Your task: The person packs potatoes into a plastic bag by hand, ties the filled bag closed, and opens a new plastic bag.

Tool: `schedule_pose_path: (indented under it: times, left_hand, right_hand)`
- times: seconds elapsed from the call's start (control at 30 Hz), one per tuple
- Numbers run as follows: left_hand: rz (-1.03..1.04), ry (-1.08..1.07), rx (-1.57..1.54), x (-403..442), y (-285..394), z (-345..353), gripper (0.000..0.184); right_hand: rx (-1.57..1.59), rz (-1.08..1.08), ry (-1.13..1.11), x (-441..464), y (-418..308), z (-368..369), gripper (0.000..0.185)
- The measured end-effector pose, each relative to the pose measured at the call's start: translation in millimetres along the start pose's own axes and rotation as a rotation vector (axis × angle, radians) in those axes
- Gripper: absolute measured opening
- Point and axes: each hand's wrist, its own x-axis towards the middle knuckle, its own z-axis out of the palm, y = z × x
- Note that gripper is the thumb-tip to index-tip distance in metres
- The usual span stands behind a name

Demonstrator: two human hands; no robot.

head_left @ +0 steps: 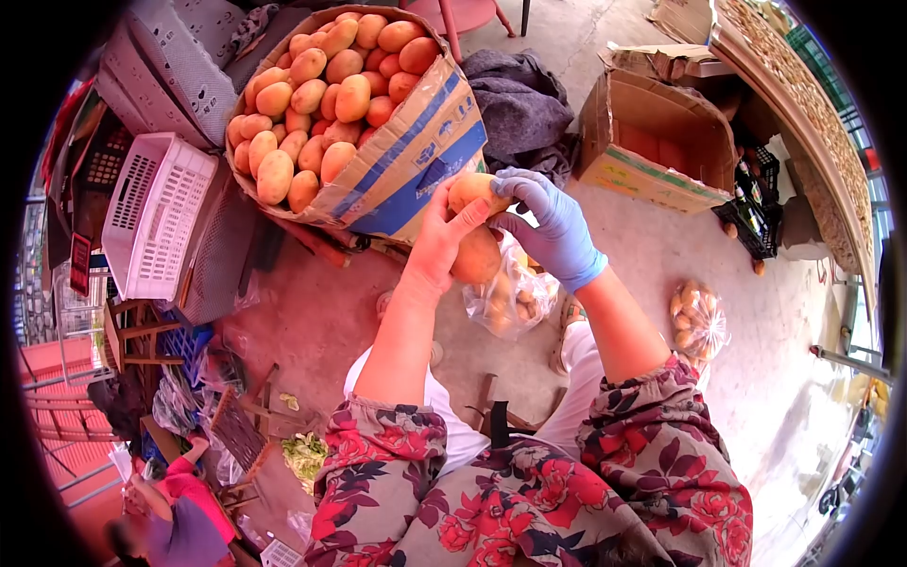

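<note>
My bare left hand (442, 236) is closed around an orange-yellow mango (470, 193). A second mango (477, 257) sits just below, against the same hand. My right hand (548, 222), in a blue glove, curls its fingertips onto the right end of the upper mango. Both hands are in front of a large cardboard box (416, 151) heaped with mangoes (326, 99). Beneath the hands, between my feet, is a clear plastic bag (507, 317) with several yellowish fruits inside, partly hidden by the lower mango and the glove.
Right of my legs lies a tied bag of fruit (694, 317). An open cardboard box (657, 142) stands at the upper right, near dark cloth (518, 104). A white crate (161, 213) is at left. Another person (189, 506) is at the lower left, near a wooden chair (241, 430).
</note>
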Motion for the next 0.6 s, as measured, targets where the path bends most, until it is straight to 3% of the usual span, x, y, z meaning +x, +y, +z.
schedule_pose_path:
  times: [0.13, 0.23, 0.37, 0.47, 0.5, 0.6]
  left_hand:
    - [-0.009, 0.015, 0.091, 1, -3, -5, 0.061]
    - [-0.003, 0.036, 0.1, 1, -5, -5, 0.06]
    - [-0.027, -0.035, -0.012, 4, -4, -4, 0.058]
    - [-0.024, -0.044, -0.042, 1, 0, 0, 0.056]
    - [-0.023, -0.036, -0.049, 1, 0, 1, 0.055]
    - [-0.021, -0.051, -0.026, 3, -2, -3, 0.055]
  right_hand:
    - [0.019, 0.055, -0.048, 3, -3, -1, 0.03]
    - [0.082, 0.008, -0.088, 2, 6, 0, 0.029]
    - [0.196, 0.033, 0.102, 4, 10, 6, 0.036]
    - [0.437, 0.396, 0.114, 0, 1, 7, 0.039]
    - [0.414, 0.351, 0.097, 0, 1, 6, 0.046]
    - [0.228, 0.192, 0.062, 0, 2, 5, 0.045]
